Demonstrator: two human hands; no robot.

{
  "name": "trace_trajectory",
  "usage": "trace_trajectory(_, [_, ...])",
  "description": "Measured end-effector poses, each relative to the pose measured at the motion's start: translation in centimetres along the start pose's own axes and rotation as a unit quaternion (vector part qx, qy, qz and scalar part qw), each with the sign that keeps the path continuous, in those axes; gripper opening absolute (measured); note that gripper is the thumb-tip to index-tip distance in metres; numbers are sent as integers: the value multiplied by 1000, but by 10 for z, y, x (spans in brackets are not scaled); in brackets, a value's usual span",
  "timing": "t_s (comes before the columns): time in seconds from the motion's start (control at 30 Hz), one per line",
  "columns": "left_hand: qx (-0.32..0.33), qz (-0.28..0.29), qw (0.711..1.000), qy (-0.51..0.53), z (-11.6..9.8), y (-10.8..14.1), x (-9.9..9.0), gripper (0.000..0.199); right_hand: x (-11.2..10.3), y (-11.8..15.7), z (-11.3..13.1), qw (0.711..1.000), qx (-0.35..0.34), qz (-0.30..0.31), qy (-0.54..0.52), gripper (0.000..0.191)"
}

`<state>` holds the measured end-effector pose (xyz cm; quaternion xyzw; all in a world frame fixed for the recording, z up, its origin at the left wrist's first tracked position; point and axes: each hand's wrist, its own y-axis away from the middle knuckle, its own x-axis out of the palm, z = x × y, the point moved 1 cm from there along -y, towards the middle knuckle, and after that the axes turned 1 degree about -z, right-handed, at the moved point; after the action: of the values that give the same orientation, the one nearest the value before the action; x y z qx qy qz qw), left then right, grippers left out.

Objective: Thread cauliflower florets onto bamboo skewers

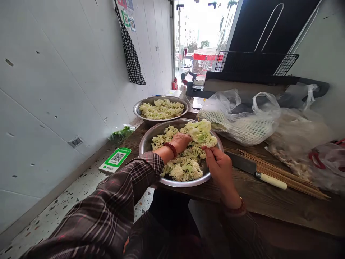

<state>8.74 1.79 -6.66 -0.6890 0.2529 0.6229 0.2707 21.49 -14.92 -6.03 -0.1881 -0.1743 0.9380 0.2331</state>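
Note:
A steel bowl (147, 141) of cauliflower florets (185, 170) stands before me on the wooden table. Over its far right side is a larger pale cauliflower piece (201, 131). My left hand (180, 143) reaches across the bowl, its fingers closed against the left edge of this piece; the fingertips are partly hidden. My right hand (219, 163) comes in over the bowl's right rim, thumb and forefinger pinched together just below the same piece. What lies in that pinch is too small to make out.
A second bowl (136, 109) of cauliflower stands behind. To the right lie a cleaver (244, 163) with a pale handle, a bundle of thin wooden skewers (285, 176) and clear plastic bags (250, 124). A green QR-code sign (115, 160) is at the left table edge, near the wall.

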Motion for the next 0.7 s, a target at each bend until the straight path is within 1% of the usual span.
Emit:
trace_trajectory(0.07, [-32, -35, 999, 3, 6, -1, -8, 23, 0, 0, -1, 1000, 1, -1, -3, 39])
trace_trajectory(0.13, [-63, -91, 993, 32, 13, -2, -18, 23, 0, 0, -2, 1000, 3, -1, -5, 40])
trace_trajectory(0.17, [-74, -125, 986, 80, 16, -1, -22, 21, 0, 0, -3, 1000, 5, -1, -7, 40])
trace_trajectory(0.2, [-84, -160, 971, 155, 20, -1, -27, 18, 0, 0, -4, 1000, 8, -1, -8, 40])
trace_trajectory(0.23, [-93, -190, 944, 254, 23, 1, -31, 15, 0, 0, -5, 1000, 11, 1, -10, 41])
trace_trajectory(0.27, [-99, -213, 901, 365, 26, 2, -35, 12, 0, 0, -6, 1000, 14, 4, -12, 41])
trace_trajectory(0.33, [-100, -227, 790, 561, 30, 6, -41, 12, 0, 0, -7, 1000, 17, 17, -16, 41])
trace_trajectory(0.37, [-100, -226, 735, 631, 32, 9, -44, 13, 0, 0, -7, 999, 16, 28, -19, 41])
trace_trajectory(0.4, [-99, -224, 688, 683, 32, 11, -46, 15, 0, -1, -7, 999, 13, 39, -19, 41])
trace_trajectory(0.43, [-98, -222, 651, 720, 32, 14, -49, 17, 0, -2, -6, 999, 8, 49, -16, 40])
trace_trajectory(0.47, [-98, -221, 623, 744, 32, 16, -51, 19, 0, -2, -5, 998, 3, 57, -11, 40])
trace_trajectory(0.5, [-98, -221, 604, 760, 32, 18, -53, 21, 1, -3, -4, 998, -3, 65, -4, 40])
trace_trajectory(0.53, [-96, -222, 592, 769, 31, 19, -55, 22, 1, -3, -3, 997, -9, 73, 4, 40])
trace_trajectory(0.57, [-91, -222, 587, 773, 29, 20, -56, 22, 1, -4, -3, 997, -15, 81, 12, 40])
trace_trajectory(0.7, [-71, -215, 592, 773, 22, 23, -58, 23, 2, -4, -2, 993, -27, 107, 42, 39])
